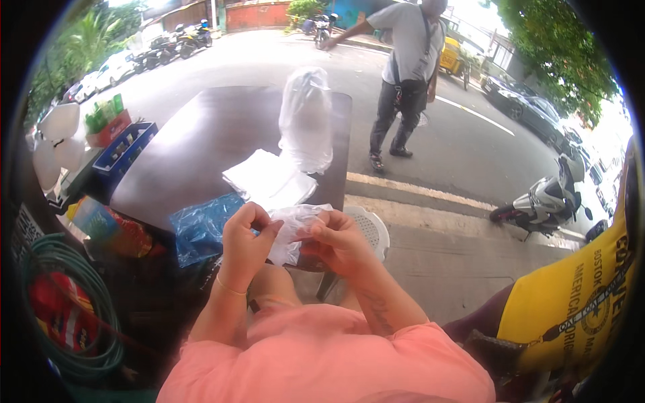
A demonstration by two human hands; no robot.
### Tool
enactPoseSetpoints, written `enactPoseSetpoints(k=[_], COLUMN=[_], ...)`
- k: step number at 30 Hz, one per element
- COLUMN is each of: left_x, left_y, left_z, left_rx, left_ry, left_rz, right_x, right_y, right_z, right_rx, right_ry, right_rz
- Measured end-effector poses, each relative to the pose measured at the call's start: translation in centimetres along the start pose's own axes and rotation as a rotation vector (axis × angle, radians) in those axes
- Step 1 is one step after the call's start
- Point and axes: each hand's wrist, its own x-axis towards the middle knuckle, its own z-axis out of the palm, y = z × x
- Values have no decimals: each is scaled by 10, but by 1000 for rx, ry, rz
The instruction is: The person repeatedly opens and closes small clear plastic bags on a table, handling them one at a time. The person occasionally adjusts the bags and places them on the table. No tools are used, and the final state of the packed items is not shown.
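Between my two hands, over the near edge of the dark table (201, 136), is a thin clear plastic bag (297, 221). My left hand (249, 237) pinches its left side with thumb and forefinger. My right hand (335, 239) grips its right side, fingers curled. Just beyond lies a stack of flat white plastic bags or sheets (269, 179). Behind that stands a tall bundle wrapped in clear plastic (306, 121); its contents are blurred. A crumpled blue plastic bag (201, 226) lies at the table's near edge, left of and partly behind my left hand.
A white plastic stool (370, 229) stands by the table's right side. Left are a blue bottle crate (126, 151), a red crate (108, 130) with green bottles and a coiled green hose (75, 362). A person in grey (408, 55) stands on the road; another in yellow (564, 302) is close at right.
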Motion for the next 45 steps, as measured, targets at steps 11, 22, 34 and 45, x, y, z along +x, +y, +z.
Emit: enactPoseSetpoints(k=[11,22,34,45], left_x=[8,4,76,227], left_y=[-7,6,-13,6], left_z=[-23,-2,-8,17], left_rx=[-8,-77,-596,-1440], left_ry=[259,-201,-543,-214], left_rz=[415,293,28,-154], right_x=[11,5,54,158], right_y=[-7,9,-87,-180], right_z=[2,14,-17,1], right_rx=[34,-892,-589,317], right_ry=[101,127,-350,-601], right_rz=[-327,-630,-79,-320])
